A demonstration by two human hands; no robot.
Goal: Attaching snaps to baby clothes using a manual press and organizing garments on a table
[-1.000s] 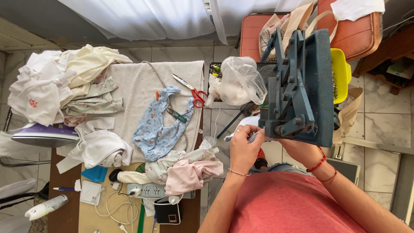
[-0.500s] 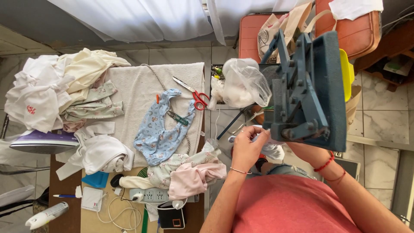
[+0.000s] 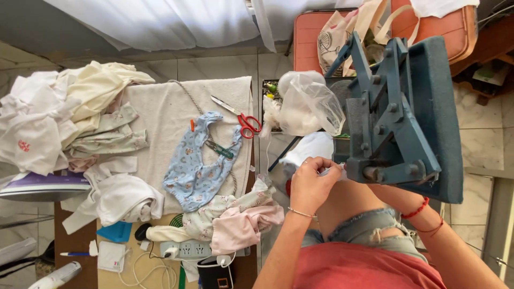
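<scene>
My left hand (image 3: 312, 184) is closed on a small white piece of cloth (image 3: 333, 170), pinched at the fingertips right against the lower left corner of a blue-grey press machine (image 3: 412, 123). More white fabric (image 3: 309, 147) lies just above the hand. My right forearm, with a red cord bracelet (image 3: 418, 208), runs under the press, and its hand is hidden behind the machine. A clear plastic bag (image 3: 308, 104) sits to the left of the press.
A table at the left holds a white towel (image 3: 160, 118), a light blue baby bib (image 3: 198, 171), red-handled scissors (image 3: 243, 120), piles of baby clothes (image 3: 64, 118), a purple iron (image 3: 37, 187) and a power strip (image 3: 187, 249). An orange suitcase (image 3: 310, 37) stands behind.
My left hand has moved a little right, closer to the press corner, still holding the white cloth. The view has shifted slightly.
</scene>
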